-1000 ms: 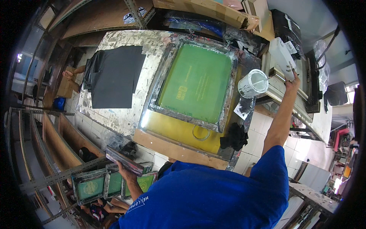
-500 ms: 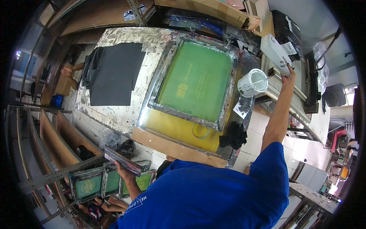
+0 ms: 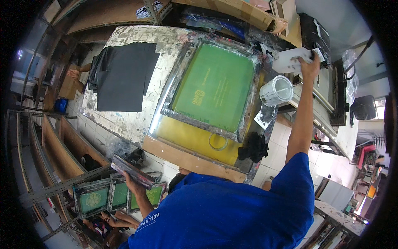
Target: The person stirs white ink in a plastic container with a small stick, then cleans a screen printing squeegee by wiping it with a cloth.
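My right hand (image 3: pixel 311 67) grips a white plastic jug (image 3: pixel 288 59), which is tilted over to the left. Just below the jug stands a white-smeared bucket (image 3: pixel 277 91) with a thin stick leaning in it. Down at the left, my left hand (image 3: pixel 133 182) is closed around a long, dark, stained squeegee (image 3: pixel 133 172), held clear of the table. Between my arms lies a framed green printing screen (image 3: pixel 215 87) with a yellow design, flat on the table. Whether anything flows from the jug I cannot make out.
A stack of black sheets (image 3: pixel 124 79) lies on the paint-flecked table (image 3: pixel 120 35). A black rag (image 3: pixel 253 147) and a roll of tape (image 3: pixel 218 142) sit near its front edge. More green screens (image 3: pixel 93 200) lean at lower left. Another person's hands (image 3: pixel 74 74) show beyond the table's left side.
My right hand has tipped the jug over toward the left, from a steeper slant to nearly level. My left hand with the squeegee has barely moved.
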`<state>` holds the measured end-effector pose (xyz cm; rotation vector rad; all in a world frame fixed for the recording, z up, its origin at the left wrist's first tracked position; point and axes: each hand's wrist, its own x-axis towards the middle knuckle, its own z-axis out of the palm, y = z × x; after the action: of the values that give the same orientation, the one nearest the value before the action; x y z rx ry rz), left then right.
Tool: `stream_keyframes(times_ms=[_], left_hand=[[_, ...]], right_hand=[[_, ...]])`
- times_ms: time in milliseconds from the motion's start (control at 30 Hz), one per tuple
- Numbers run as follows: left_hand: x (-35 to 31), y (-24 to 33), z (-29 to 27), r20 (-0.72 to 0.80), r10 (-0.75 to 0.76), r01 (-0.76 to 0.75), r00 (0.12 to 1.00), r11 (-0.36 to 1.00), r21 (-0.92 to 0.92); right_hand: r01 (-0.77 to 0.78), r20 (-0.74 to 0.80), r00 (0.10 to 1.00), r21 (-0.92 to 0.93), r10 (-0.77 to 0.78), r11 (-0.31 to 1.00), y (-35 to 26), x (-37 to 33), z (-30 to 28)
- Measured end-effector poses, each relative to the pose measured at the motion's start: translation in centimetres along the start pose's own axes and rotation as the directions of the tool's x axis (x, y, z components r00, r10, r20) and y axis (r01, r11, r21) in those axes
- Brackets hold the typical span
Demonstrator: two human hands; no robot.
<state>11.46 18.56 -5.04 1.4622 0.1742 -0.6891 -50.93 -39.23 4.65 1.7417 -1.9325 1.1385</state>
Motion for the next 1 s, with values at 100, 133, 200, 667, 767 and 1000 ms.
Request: stream_keyframes(times_ms=[100,133,200,667,767,1000], left_hand=[[-0.1,0.7,1.3,0.077,0.072,-0.081,0.994,0.991,0.111],[-0.1,1.0,1.6,0.106,0.099,-0.115,0.989,0.982,0.153],[-0.1,1.2,3.3,0.126,0.097,-0.111,0.987,0.988,0.109],[-2.7,4.3,14.0,0.307,0.153,-0.213,0.939,0.962,0.172],[-2.6,4.5,15.3,0.374,0.172,-0.266,0.911,0.939,0.216],[-4.7,7.1,17.5,0.533,0.265,-0.45,0.803,0.857,0.252]], right_hand=[[0.117,0.218,0.969,-0.002,-0.114,0.993,-4.2,-0.6,2.4],[0.15,0.21,0.967,-0.007,-0.145,0.989,-4.4,-0.8,3.1],[0.225,0.208,0.952,0.01,-0.222,0.974,-4.4,-0.9,5.1],[0.186,-0.064,0.981,0.037,-0.184,0.982,-10.6,-1.2,-1.1],[0.104,0.095,0.987,0.26,-0.132,0.96,-23.7,-9.5,-7.1],[0.1,0.179,0.868,0.85,-0.463,0.517,-44.8,-25.0,-12.1]])
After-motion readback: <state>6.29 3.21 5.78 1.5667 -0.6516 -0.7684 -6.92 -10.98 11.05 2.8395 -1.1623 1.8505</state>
